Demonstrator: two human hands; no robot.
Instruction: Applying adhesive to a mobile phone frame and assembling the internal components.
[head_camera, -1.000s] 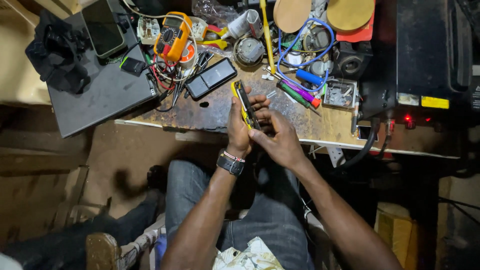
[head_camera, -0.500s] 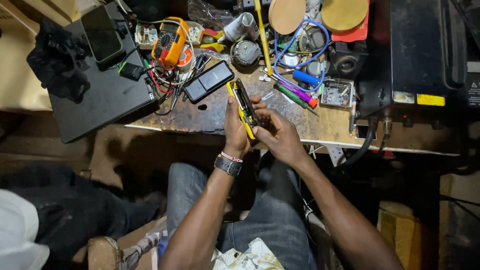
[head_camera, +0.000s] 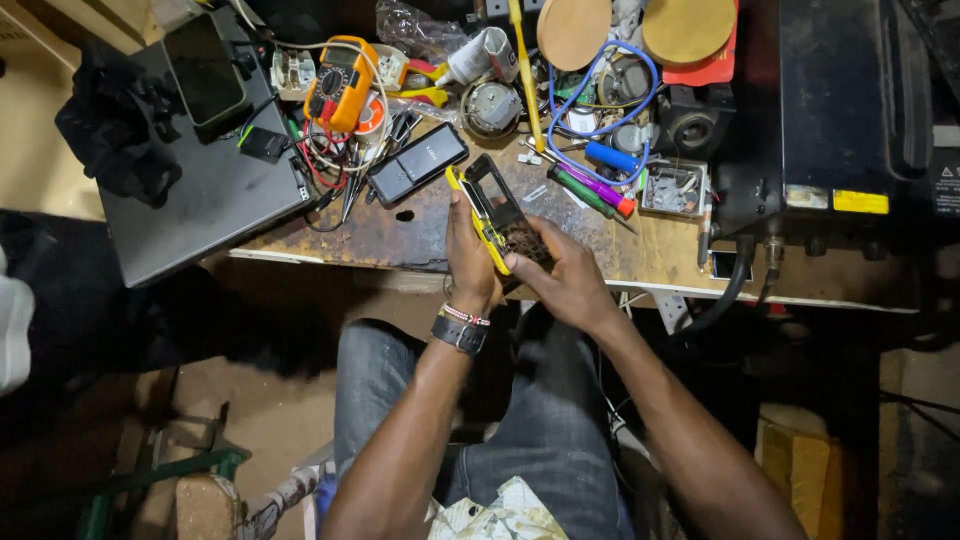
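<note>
A yellow and black phone housing (head_camera: 492, 209), opened and with its screen window empty, is held over the front edge of the worn workbench (head_camera: 400, 238). My left hand (head_camera: 468, 255) grips its left side; a watch and bead bracelet sit on that wrist. My right hand (head_camera: 562, 275) holds its lower end, fingers pressed on the keypad area. A black phone (head_camera: 416, 164) lies flat on the bench just up and left of the housing.
A dark laptop (head_camera: 215, 195) with a phone on top sits at left. An orange multimeter (head_camera: 341, 83), solder wire, tweezers, screwdrivers (head_camera: 590, 190), blue cable and round wooden discs crowd the back. A black equipment box (head_camera: 840, 110) stands at right.
The view has shifted slightly. Both hands still hold the housing in nearly the same place; the right hand's fingers have moved a little over its lower end.
</note>
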